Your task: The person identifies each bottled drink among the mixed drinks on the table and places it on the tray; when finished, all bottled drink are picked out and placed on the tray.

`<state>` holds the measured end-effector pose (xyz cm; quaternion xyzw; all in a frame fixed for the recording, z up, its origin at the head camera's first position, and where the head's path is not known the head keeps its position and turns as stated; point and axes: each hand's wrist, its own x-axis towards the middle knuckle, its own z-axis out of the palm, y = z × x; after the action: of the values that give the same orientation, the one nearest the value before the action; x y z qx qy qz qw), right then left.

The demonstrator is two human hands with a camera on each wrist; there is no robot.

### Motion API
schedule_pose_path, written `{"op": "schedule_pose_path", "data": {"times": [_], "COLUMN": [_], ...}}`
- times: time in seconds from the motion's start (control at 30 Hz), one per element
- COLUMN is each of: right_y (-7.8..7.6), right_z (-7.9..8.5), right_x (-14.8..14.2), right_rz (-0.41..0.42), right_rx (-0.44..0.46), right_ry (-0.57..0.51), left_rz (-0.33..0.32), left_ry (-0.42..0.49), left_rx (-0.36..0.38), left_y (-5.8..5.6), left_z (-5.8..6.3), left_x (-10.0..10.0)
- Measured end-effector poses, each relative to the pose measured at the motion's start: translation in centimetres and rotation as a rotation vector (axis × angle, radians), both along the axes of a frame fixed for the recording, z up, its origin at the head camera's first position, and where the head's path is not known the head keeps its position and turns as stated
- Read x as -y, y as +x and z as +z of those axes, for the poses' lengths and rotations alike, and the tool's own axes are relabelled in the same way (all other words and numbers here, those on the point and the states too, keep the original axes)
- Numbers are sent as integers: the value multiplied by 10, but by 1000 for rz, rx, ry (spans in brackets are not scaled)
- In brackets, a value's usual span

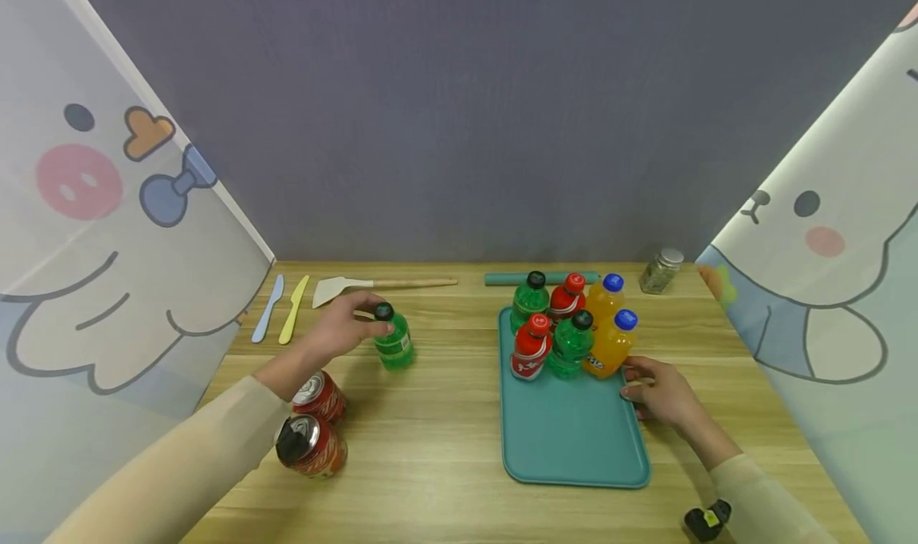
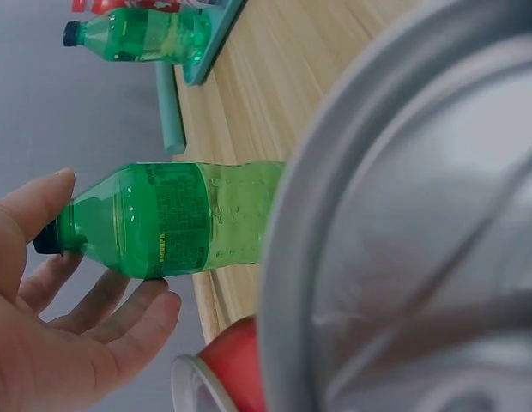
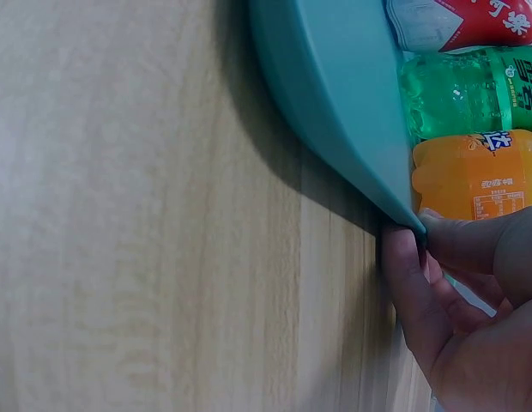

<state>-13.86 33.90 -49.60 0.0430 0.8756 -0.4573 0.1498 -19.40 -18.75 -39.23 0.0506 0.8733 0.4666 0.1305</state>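
My left hand [image 1: 343, 326] holds a green soda bottle [image 1: 396, 348] with a black cap by its neck, thumb on one side and fingers on the other. The bottle is upright at the left of the wooden table. On the right, my right hand [image 1: 663, 393] pinches the side rim of a teal tray [image 1: 574, 440] between thumb and fingers. Toward the tray's back, several bottles stand close together: green ones [image 1: 571, 345], red-capped cola bottles [image 1: 531, 348] and orange soda bottles [image 1: 612, 345] with blue caps.
Two red soda cans [image 1: 320, 447] stand below my left forearm. Along the back lie a blue knife [image 1: 268, 309], a yellow knife [image 1: 294, 310], a spatula [image 1: 380, 283] and a teal stick [image 1: 498, 279]. At the back right is a small jar [image 1: 661, 272]. Printed panels flank the table.
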Motion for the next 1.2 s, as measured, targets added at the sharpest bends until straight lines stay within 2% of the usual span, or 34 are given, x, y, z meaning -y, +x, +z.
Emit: {"op": "schedule_pose_path", "data": {"times": [0.27,0.43,0.73,0.93,1.07,1.2], "right_y": [0,0,0,1,1,1], "right_z": [1,-1,1,1,0,-1], "right_x": [1,1,1,1,0,1], "right_rz": [-4,-7,-4,0,-2,0], "right_rx": [4,8,6,-16,-16,-19], "right_ry": [-9,-18,-12,-9,-9,-7], "left_rz": [20,9,-15,-57,-98,-128], "left_ry": [-14,-41,-87,-70,-55,-37], "left_rx": [-19,-67,-139,-162,-178,-172], "left_y": [0,3,9,19,29,39], "left_z": [-4,-6,-2,15,28,36], "left_x": [-2,-3,-1,-14,-31,-51]}}
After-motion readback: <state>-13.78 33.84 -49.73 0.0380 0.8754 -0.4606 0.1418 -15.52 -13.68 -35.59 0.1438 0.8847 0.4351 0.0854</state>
